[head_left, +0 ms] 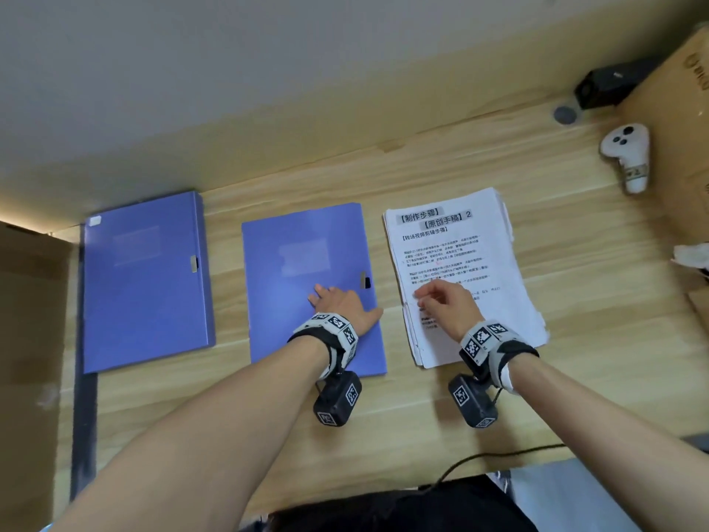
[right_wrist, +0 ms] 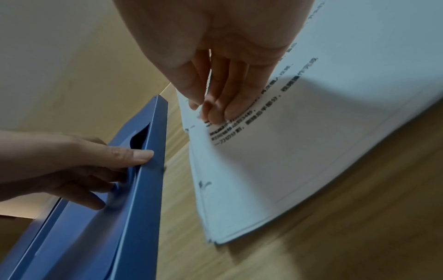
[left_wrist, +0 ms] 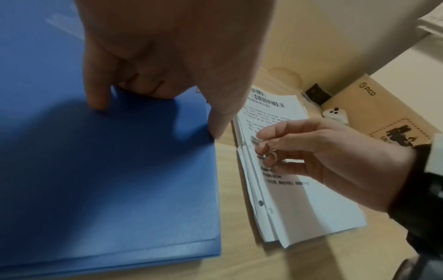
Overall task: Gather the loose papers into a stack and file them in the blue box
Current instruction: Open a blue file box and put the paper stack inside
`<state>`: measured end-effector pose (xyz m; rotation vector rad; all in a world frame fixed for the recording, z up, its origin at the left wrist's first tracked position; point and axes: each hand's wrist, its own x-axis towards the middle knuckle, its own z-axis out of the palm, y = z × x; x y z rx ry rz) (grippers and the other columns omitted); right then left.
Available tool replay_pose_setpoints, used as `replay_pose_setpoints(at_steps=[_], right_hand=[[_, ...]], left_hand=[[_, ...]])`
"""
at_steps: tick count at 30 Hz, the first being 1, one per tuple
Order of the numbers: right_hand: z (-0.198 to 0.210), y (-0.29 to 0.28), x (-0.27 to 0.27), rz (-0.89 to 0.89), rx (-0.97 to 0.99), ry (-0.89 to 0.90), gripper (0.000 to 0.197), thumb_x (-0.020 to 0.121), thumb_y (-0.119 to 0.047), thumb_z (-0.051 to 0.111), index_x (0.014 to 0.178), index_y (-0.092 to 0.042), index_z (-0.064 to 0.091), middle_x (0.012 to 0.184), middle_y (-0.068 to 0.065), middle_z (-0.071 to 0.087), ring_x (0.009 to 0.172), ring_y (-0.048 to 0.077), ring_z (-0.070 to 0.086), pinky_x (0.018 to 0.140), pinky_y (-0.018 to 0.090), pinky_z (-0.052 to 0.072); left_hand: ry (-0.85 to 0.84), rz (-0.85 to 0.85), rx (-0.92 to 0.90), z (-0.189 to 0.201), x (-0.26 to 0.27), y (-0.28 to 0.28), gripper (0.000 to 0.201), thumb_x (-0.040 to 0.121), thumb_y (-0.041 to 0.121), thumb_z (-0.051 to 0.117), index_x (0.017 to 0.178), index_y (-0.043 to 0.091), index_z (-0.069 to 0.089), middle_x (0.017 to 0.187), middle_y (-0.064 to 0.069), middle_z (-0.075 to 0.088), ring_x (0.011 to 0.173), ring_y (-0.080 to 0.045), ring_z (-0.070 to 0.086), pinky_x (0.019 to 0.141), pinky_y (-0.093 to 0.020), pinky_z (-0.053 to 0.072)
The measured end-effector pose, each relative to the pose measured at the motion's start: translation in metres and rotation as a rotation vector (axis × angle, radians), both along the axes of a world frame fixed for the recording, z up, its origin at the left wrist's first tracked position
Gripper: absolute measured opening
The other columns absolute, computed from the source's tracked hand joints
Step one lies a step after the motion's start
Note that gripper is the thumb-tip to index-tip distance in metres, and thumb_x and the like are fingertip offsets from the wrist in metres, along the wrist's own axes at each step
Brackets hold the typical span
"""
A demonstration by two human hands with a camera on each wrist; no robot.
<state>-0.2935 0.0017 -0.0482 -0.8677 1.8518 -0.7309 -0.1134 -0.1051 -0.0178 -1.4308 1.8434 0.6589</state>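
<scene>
resting on the box, fingers at the papers

lying flat on the wooden tabletop, the blue box sits at the centre of the head view, lid closed, its clasp on the right edge. the left hand rests on its lower right part: fingers stretched out and pressing on the lid, thumb reaching to the right edge of the box. nothing is gripped by it.

just right of the box, apart from it by a strip of bare wood, lies the papers pile, printed side up, edges uneven, punch holes showing along its left margin in the left wrist view. the right hand is over the lower left part of the pile, fingers bent and close together, tips down on the top sheet near its left edge, thumb against the forefinger. whether a sheet is actually pinched between them cannot be told.

a second blue box lies at the left of the frame, well apart from the hands. a white controller lies at the upper right, near a black block and a cardboard box at the right edge.
</scene>
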Motion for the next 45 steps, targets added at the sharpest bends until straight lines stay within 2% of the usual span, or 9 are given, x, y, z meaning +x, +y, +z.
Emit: replay_pose_setpoints(at_steps=[4,10,15,19,27,29,33,37,45], right_hand=[[0.004,0.0,0.0,0.008,0.007,0.013,0.026,0.087,-0.005,0.056,0.083,-0.028,0.068,0.091,-0.002,0.074,0.082,0.016,0.071,0.086,0.042,0.056],[0.018,-0.008,0.004,0.091,0.038,0.064,0.02,0.086,-0.01,0.057,0.084,-0.027,0.069,0.085,-0.005,0.073,0.081,0.015,0.07,0.08,0.039,0.058],[0.031,-0.03,0.018,0.216,-0.015,0.122,0.024,0.082,-0.008,0.056,0.076,-0.028,0.067,0.082,-0.009,0.072,0.08,0.019,0.068,0.075,0.034,0.057],[0.044,-0.051,0.045,0.333,-0.061,0.164,0.02,0.085,-0.01,0.06,0.08,-0.028,0.068,0.083,-0.012,0.07,0.081,0.012,0.065,0.076,0.029,0.052],[0.047,-0.072,0.102,0.646,-0.029,0.434,0.033,0.082,-0.012,0.053,0.111,-0.016,0.069,0.117,0.008,0.058,0.114,0.029,0.051,0.1,0.032,0.04],[0.044,-0.071,0.108,0.65,-0.014,0.492,0.033,0.084,-0.013,0.053,0.115,-0.016,0.067,0.123,0.007,0.052,0.119,0.029,0.045,0.104,0.032,0.037],[0.042,-0.074,0.113,0.653,0.002,0.559,0.034,0.086,-0.016,0.055,0.118,-0.017,0.066,0.125,0.007,0.049,0.12,0.028,0.043,0.105,0.034,0.037],[0.039,-0.073,0.114,0.623,0.013,0.578,0.035,0.084,-0.016,0.055,0.116,-0.017,0.068,0.124,0.007,0.049,0.121,0.029,0.042,0.107,0.033,0.035],[0.028,-0.047,0.115,0.626,0.013,0.718,0.047,0.088,-0.028,0.053,0.134,-0.028,0.051,0.152,0.003,0.032,0.138,0.028,0.029,0.108,0.04,0.039]], left_hand=[[0.114,0.128,-0.011,0.012,0.004,-0.006,0.057,0.092,0.061,0.042,0.064,0.012,0.046,0.115,-0.022,0.065,0.136,-0.045,0.036,0.106,-0.05,0.037],[0.349,0.465,-0.028,0.048,0.015,-0.007,0.044,0.072,0.05,0.063,0.06,0.017,0.036,0.064,-0.001,0.046,0.066,-0.026,0.048,0.056,-0.03,0.033],[0.592,0.703,0.017,0.096,0.044,-0.004,0.028,0.068,0.034,0.065,0.084,0.01,0.067,0.077,-0.003,0.059,0.07,-0.019,0.054,0.052,-0.032,0.058],[0.787,0.834,0.021,0.134,0.067,-0.008,0.009,0.073,0.017,0.061,0.064,0.017,0.058,0.062,0.006,0.057,0.072,-0.021,0.052,0.071,-0.05,0.062],[0.679,0.456,-0.232,0.195,0.132,-0.026,0.06,0.08,-0.011,0.038,0.133,0.013,0.051,0.118,-0.018,0.061,0.099,-0.033,0.057,0.081,-0.037,0.05],[0.424,0.211,-0.45,0.197,0.15,-0.022,0.083,0.081,-0.014,0.043,0.155,0.014,0.019,0.16,-0.018,0.021,0.145,-0.037,0.027,0.108,-0.045,0.038],[-0.216,-0.399,-0.681,0.172,0.192,-0.02,0.087,0.087,0.011,0.058,0.157,0.016,0.006,0.161,-0.022,-0.02,0.15,-0.038,-0.018,0.12,-0.057,0.009],[-0.374,-0.291,-0.338,0.124,0.231,-0.024,0.061,0.097,0.028,0.044,0.154,0.019,0.025,0.165,-0.019,-0.007,0.153,-0.034,-0.008,0.121,-0.056,-0.001],[-0.069,0.108,-0.136,0.039,0.248,-0.017,0.076,0.092,0.033,0.048,0.155,0.023,0.008,0.165,-0.008,-0.01,0.152,-0.034,-0.002,0.113,-0.054,0.029]])
